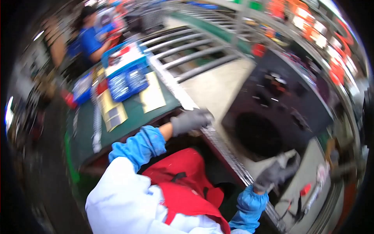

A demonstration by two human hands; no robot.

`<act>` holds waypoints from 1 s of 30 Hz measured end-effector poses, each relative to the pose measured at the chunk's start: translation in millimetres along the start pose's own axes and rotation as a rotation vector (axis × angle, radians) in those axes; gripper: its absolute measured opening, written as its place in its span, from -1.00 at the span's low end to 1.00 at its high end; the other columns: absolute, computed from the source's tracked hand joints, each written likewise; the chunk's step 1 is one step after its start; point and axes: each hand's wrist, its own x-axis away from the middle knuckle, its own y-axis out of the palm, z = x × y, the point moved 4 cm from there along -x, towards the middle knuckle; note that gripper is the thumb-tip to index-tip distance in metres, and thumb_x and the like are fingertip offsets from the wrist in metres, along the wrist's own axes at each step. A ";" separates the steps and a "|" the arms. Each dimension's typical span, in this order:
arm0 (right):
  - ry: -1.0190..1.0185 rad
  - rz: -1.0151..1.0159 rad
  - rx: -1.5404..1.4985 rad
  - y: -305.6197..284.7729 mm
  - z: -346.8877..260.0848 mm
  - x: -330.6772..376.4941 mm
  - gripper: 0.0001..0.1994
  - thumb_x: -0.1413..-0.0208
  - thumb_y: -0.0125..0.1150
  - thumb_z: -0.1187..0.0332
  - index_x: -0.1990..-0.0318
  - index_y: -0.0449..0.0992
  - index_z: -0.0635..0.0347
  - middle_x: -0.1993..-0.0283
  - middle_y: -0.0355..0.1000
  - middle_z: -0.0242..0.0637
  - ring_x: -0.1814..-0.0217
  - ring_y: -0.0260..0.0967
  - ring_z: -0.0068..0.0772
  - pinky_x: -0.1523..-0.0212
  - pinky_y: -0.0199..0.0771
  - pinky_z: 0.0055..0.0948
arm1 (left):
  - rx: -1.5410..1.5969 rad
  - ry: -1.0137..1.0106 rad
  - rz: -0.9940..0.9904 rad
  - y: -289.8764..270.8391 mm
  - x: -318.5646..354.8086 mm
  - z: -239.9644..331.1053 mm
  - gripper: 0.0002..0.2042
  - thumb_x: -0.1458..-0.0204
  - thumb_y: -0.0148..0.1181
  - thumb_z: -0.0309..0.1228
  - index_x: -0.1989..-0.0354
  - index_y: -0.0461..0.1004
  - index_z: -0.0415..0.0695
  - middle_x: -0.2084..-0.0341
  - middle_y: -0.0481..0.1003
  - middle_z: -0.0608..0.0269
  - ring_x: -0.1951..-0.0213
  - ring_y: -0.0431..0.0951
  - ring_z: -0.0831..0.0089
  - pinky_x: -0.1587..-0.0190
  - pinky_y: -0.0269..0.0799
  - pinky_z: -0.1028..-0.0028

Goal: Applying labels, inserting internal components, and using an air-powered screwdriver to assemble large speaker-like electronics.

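Your grey-gloved left hand (pixel 191 121) at shiny metal edge (pixel 226 150); your right hand (pixel 274 172) beside flat, angular dark panel (pixel 282 113); motion-blurred, cannot tell either grip

A panel (pixel 283 115) is lying on the right-hand table (pixel 214 87), and a rail (pixel 225 152) is running along that table's near left edge. The left grip (pixel 191 121) is sitting at the rail, left of the panel, while the right grip (pixel 274 174) is sitting just before the panel's near edge, with small blurred items (pixel 306 190) lying to its right. Rollers (pixel 194 55) are stretching behind the panel's left. On the left-hand table (pixel 83 126), a bin (pixel 124 62) is standing behind a parts tray (pixel 128 84), card sheets (pixel 155 95) are flanking the tray, and a co-worker (pixel 90 42) is appearing beyond
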 end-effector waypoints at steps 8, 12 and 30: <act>0.102 -1.138 -0.486 116.1 -100.5 141.1 -0.62 -0.14 0.14 0.48 -0.13 0.38 0.31 0.08 0.45 -0.22 0.04 0.39 -0.38 -0.05 0.38 -0.40 | -0.316 -0.184 0.185 -24.5 169.8 -78.4 -0.68 -0.14 0.06 -0.19 0.16 0.52 -0.20 0.30 0.57 0.03 0.20 0.56 0.16 0.09 0.42 0.26; -0.172 -1.421 -0.533 202.5 -132.5 219.4 -0.59 -0.05 0.28 0.36 -0.07 0.44 0.29 0.09 0.50 -0.05 0.05 0.49 -0.19 0.02 0.45 -0.35 | -0.420 -0.241 0.384 -67.4 227.8 -64.3 -0.68 -0.16 0.02 -0.18 0.13 0.53 -0.15 0.22 0.56 0.03 0.14 0.55 0.10 0.04 0.42 0.21; -0.599 -1.651 -0.044 357.5 -198.2 319.5 -0.77 -0.01 0.12 0.42 0.15 0.48 0.25 0.26 0.39 -0.02 0.24 0.46 -0.05 0.20 0.51 -0.19 | -0.462 -0.473 0.849 -219.0 417.6 -88.1 -0.68 0.00 0.22 -0.40 0.02 0.51 -0.08 0.31 0.48 0.14 0.21 0.53 0.26 0.07 0.44 0.33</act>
